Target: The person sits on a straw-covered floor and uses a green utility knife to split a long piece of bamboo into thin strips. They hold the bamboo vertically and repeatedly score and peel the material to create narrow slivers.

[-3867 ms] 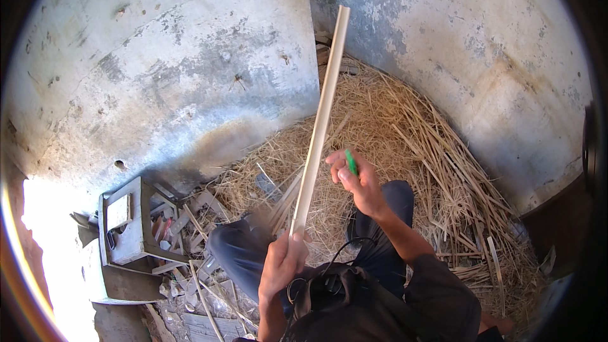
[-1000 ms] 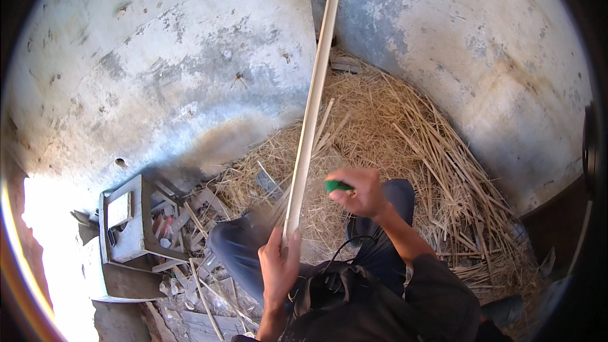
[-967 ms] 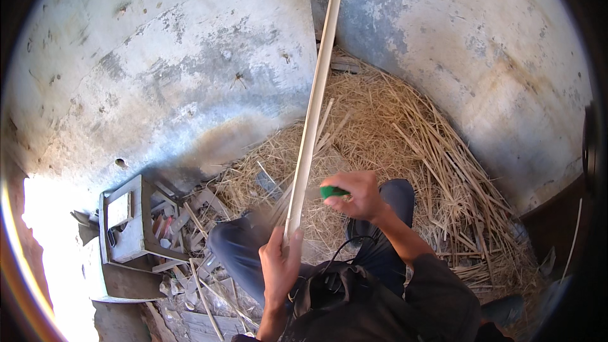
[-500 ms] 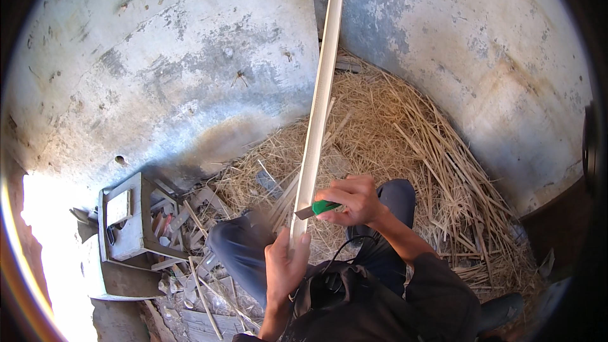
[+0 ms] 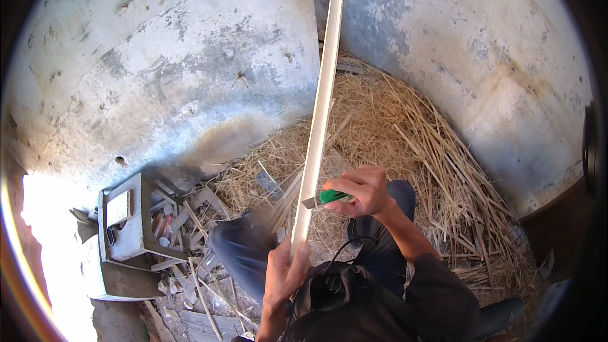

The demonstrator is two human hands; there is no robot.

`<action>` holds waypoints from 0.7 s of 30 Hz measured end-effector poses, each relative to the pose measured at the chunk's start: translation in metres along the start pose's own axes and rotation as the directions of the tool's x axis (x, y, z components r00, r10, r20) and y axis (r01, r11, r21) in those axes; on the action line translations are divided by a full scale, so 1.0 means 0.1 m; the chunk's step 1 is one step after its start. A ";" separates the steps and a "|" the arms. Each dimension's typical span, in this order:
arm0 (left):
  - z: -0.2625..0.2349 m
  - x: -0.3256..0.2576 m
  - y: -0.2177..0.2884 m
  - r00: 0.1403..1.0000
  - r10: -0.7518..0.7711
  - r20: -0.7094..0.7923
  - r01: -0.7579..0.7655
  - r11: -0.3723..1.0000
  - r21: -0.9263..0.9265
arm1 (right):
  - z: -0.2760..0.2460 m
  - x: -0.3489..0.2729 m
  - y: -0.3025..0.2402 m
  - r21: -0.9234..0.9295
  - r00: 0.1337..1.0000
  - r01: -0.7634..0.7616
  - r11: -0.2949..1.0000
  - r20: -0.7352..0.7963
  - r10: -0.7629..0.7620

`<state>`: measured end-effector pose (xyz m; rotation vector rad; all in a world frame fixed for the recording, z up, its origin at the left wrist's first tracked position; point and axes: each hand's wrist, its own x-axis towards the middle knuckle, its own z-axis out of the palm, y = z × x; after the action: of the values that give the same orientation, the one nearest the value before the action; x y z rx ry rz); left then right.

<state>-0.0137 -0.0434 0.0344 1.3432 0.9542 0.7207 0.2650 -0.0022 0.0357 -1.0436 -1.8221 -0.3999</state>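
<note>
A long, pale, trough-shaped strip, which looks like split bamboo, slants up and away from my lap. My left hand grips its near end, thumb laid along the hollow face. In my right hand is a green-handled utility knife, fingers closed around the handle. Its short blade points left and lies over the strip's right edge, a little beyond my left hand. Whether the blade bites into the strip cannot be made out.
Straw and thin dry sticks heap up in the corner and along the right. A weathered wooden stool-like frame lies at the left among scraps. Peeling walls meet behind the strip's far end. My bent knees flank the work.
The strip has shifted toward me, its far end now lower. My right hand with the knife has moved slightly up and right along the strip; my left hand has dropped a little.
</note>
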 end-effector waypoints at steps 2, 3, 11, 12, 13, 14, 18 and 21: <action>-0.02 -0.01 -0.06 1.000 0.013 0.012 -0.013 1.000 0.006 | -0.04 0.02 -0.03 -0.005 0.999 -0.005 1.000 0.054 0.005; -0.04 -0.01 -0.09 1.000 0.017 0.024 -0.017 1.000 0.011 | -0.05 0.03 -0.05 -0.008 0.997 -0.006 1.000 0.080 0.007; -0.12 -0.09 -0.13 0.999 -0.012 0.036 0.010 0.999 0.035 | -0.02 0.01 0.10 -0.005 0.996 -0.039 0.999 0.076 0.039; -0.12 -0.12 -0.10 0.999 -0.034 0.030 0.033 0.999 0.038 | -0.04 0.02 0.10 -0.019 0.993 -0.035 0.999 0.109 0.037; -0.13 -0.13 -0.09 0.998 -0.057 0.025 0.056 0.998 0.042 | -0.04 0.03 0.11 -0.011 0.994 -0.040 0.999 0.098 0.041; -0.14 -0.14 -0.11 0.998 -0.061 0.024 0.060 0.998 0.030 | -0.03 0.03 0.12 -0.002 0.995 -0.043 0.999 0.085 0.043; -0.17 -0.17 -0.16 0.998 -0.065 0.019 0.065 0.998 0.009 | -0.03 0.07 0.13 -0.025 0.995 -0.021 0.999 0.094 0.023; -0.23 -0.26 -0.22 0.995 -0.059 0.079 0.052 0.995 0.089 | 0.20 -0.35 0.77 0.075 0.903 -0.409 0.909 -0.108 0.415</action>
<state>-0.0479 -0.0582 0.0176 1.4053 0.9628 0.5833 0.3203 0.0389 -0.0165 -1.3037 -1.4452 -0.1539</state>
